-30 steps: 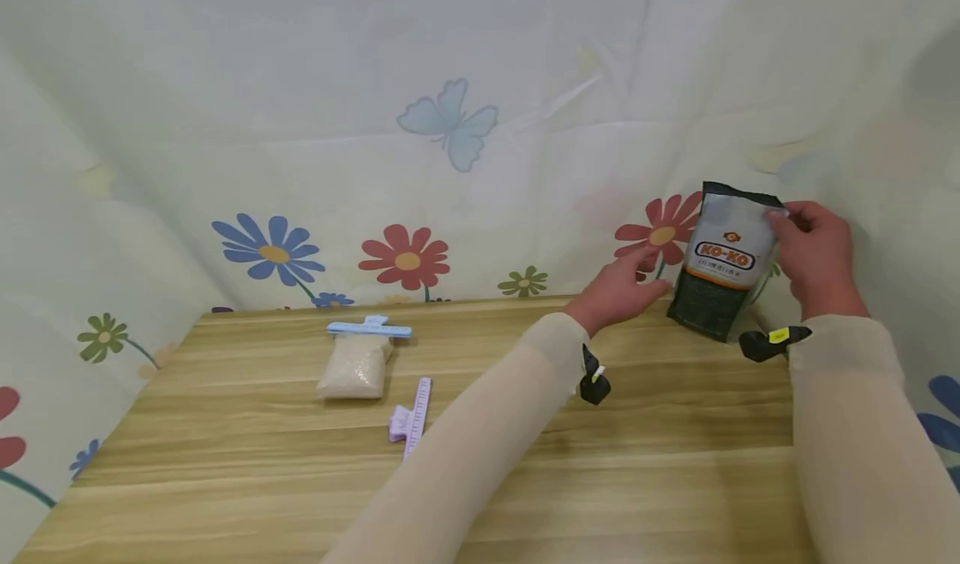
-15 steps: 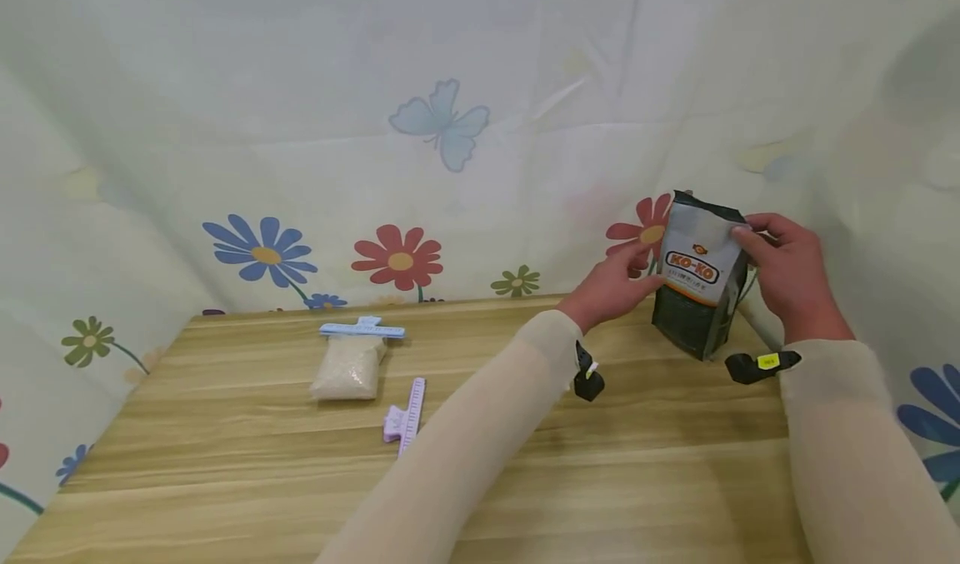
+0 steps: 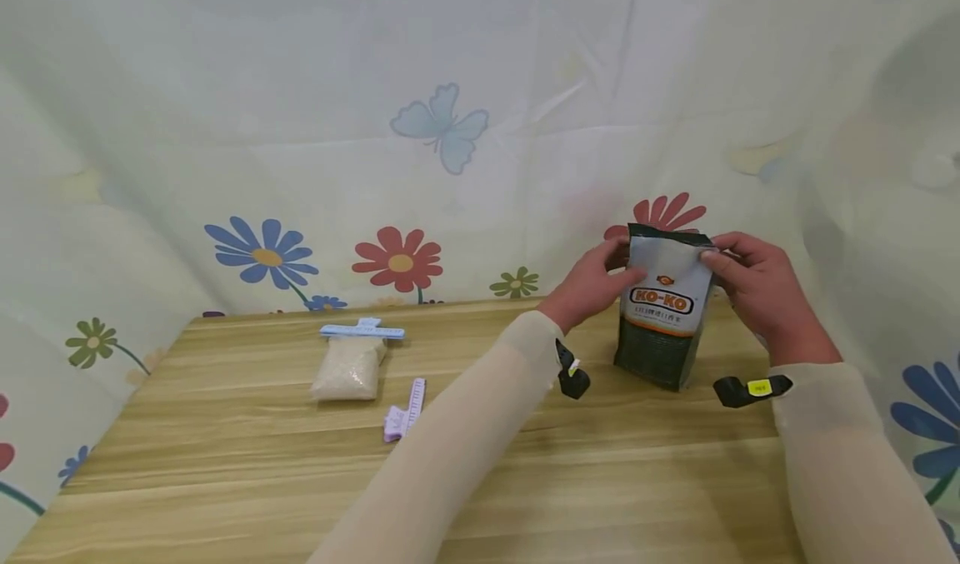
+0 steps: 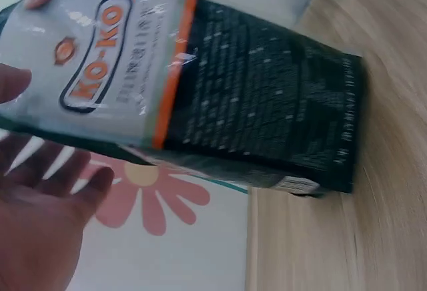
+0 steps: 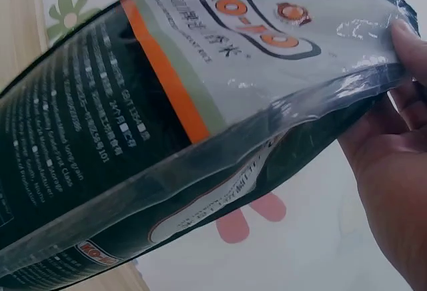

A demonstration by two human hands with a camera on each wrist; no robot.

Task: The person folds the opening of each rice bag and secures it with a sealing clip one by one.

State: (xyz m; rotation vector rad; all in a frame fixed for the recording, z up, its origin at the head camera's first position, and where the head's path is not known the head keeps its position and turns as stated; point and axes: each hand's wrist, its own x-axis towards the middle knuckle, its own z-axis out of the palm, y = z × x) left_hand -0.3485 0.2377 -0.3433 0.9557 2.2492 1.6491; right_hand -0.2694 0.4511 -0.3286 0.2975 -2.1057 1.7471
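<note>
My right fingers [image 3: 738, 246] pinched the upper right edge of the KO-KO bag [image 3: 660, 297]; my left fingers [image 4: 99, 183] flanked its other edge, whether gripping I could not tell. It was near upright over the desk's [image 3: 525, 489] right side. I judged it bottom-heavy, soft and slick, best supported from underneath.

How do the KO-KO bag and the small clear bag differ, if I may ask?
The KO-KO bag is larger than the small clear bag. The KO-KO bag is printed in dark green and silvery grey; the small clear bag shows its pale contents. The right hand holds the KO-KO bag roughly upright, while the small clear bag lies on the table with a blue clip across its top. Both are flexible bags.
</note>
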